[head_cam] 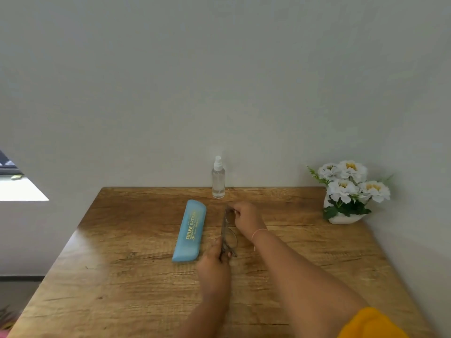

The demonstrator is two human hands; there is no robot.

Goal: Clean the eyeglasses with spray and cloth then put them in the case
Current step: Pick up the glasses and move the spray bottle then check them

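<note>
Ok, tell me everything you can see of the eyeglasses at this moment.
The eyeglasses are thin-rimmed, with a dark, metal-looking frame and clear lenses. They are held nearly edge-on to the camera, lengthwise away from the person, just right of the blue case. The left hand grips the near end; the right hand pinches the far end. Whether they touch the wooden table cannot be told.

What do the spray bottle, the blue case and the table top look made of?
Spray bottle: clear plastic, probably; see-through body with white pump. Case: matte light-blue plastic or vinyl, gold print; cannot tell which. Table: wood or wood-look laminate, visible grain, slight sheen.
</note>
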